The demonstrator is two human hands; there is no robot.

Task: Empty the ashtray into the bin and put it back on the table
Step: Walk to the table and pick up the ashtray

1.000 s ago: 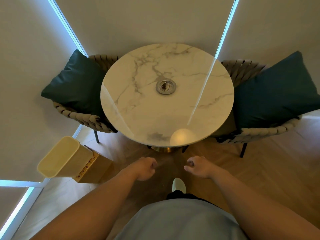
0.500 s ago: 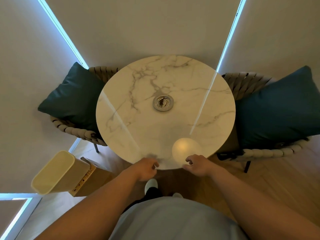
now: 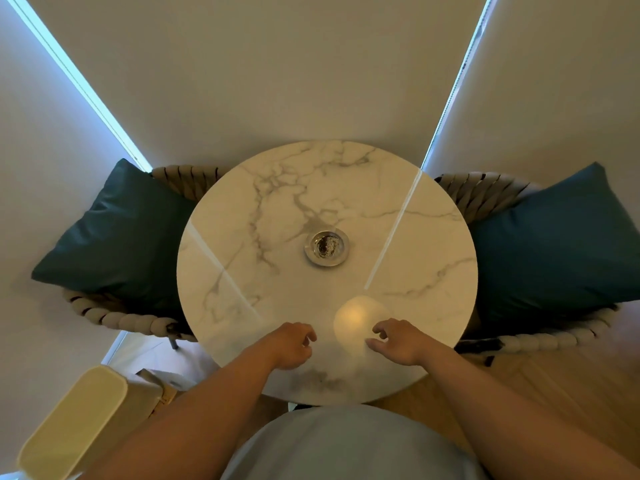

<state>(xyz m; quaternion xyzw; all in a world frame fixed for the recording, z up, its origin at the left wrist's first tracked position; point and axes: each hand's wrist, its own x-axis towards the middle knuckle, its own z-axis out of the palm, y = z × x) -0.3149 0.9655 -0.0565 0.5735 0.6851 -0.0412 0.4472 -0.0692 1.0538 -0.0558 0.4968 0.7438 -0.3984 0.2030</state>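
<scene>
Fingers (image 3: pixel 308 336) of the left hand (image 3: pixel 291 346) and those of the right hand (image 3: pixel 398 342) hang loosely curled and empty over the near edge of the table (image 3: pixel 242 237), grasping nothing. The ashtray (image 3: pixel 327 247), a shallow metal dish with dark ash in it, sits near the table's middle, well apart from both hands. The bin (image 3: pixel 72 424) stands on the floor off the table's near-left edge. Risk, as I judge it: a tilted lift off the slick marble would spill ash before reaching the bin.
</scene>
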